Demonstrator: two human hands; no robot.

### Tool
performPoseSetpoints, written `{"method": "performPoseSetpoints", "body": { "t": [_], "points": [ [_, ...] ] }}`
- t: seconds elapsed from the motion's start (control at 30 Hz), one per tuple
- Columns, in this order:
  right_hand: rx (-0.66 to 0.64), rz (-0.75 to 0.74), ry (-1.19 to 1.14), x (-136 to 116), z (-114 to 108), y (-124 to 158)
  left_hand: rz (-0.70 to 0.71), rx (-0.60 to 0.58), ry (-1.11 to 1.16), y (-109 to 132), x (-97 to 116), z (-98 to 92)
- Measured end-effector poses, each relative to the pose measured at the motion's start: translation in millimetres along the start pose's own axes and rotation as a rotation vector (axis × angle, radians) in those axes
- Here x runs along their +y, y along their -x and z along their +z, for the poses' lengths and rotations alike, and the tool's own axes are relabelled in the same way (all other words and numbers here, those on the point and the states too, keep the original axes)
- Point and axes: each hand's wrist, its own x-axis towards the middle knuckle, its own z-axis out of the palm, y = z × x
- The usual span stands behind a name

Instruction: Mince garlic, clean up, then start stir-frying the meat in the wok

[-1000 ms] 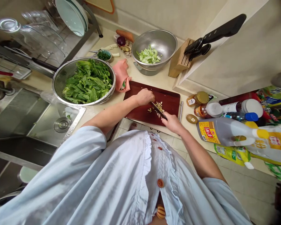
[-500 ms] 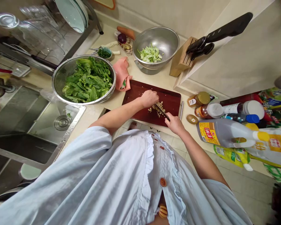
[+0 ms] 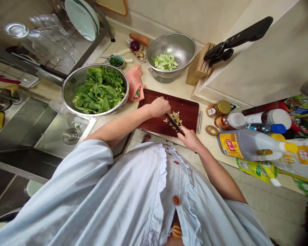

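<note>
A dark red cutting board (image 3: 187, 108) lies on the counter in front of me. A small heap of pale chopped bits (image 3: 176, 118) sits on its middle. My right hand (image 3: 189, 138) is wrapped around the handle of a knife (image 3: 173, 123) whose blade points up-left over the heap. My left hand (image 3: 159, 106) is curled with its fingers pressed down on the blade's far end, just left of the heap.
A colander of leafy greens (image 3: 97, 90) sits left of the board, with a pink cloth (image 3: 135, 80) between them. A steel bowl of cut stalks (image 3: 170, 56) and a knife block (image 3: 199, 67) stand behind. Bottles and jars (image 3: 248, 143) crowd the right; a sink (image 3: 33, 136) is left.
The knife has rocked over the chopped heap, and my right hand has shifted slightly back toward me. The camera view has drifted a little.
</note>
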Motion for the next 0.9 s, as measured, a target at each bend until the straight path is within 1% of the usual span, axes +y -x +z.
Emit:
{"method": "performPoseSetpoints", "body": {
  "t": [0.1,0.17,0.2,0.3,0.4,0.47,0.5,0.6,0.7,0.8,0.9],
  "points": [
    [-0.052,-0.030,-0.057,6.0,8.3,2.9,0.000,-0.064,0.016,4.1,7.2,5.8],
    [-0.039,-0.034,-0.029,13.6,7.0,0.5,-0.027,-0.065,0.038,0.3,12.1,9.9],
    [-0.023,-0.027,0.007,16.8,2.7,-1.4,-0.044,-0.051,0.051,-2.6,13.6,10.8],
    [0.001,-0.002,0.153,18.4,-23.9,-7.2,-0.085,0.004,0.087,-9.1,13.7,8.9],
    [-0.011,-0.032,0.300,12.6,-55.4,-14.6,-0.147,0.047,0.125,-8.3,11.5,6.3],
    [-0.019,-0.066,0.371,12.4,-67.4,-22.4,-0.217,0.067,0.164,-7.2,13.3,8.3],
    [-0.032,-0.079,0.394,14.5,-69.3,-26.8,-0.255,0.072,0.184,-7.6,15.8,10.2],
    [-0.057,-0.049,0.431,26.2,-63.1,-37.5,-0.345,0.049,0.210,-13.7,26.0,15.9],
    [-0.043,0.004,0.435,33.4,-54.3,-38.4,-0.382,0.029,0.212,-20.4,29.8,16.8],
    [-0.040,-0.010,0.428,28.5,-49.7,-31.3,-0.358,0.032,0.226,-19.9,24.5,15.2],
    [-0.016,0.038,0.425,21.6,-41.4,-24.0,-0.301,0.034,0.206,-16.3,21.2,15.4]
  ]
}}
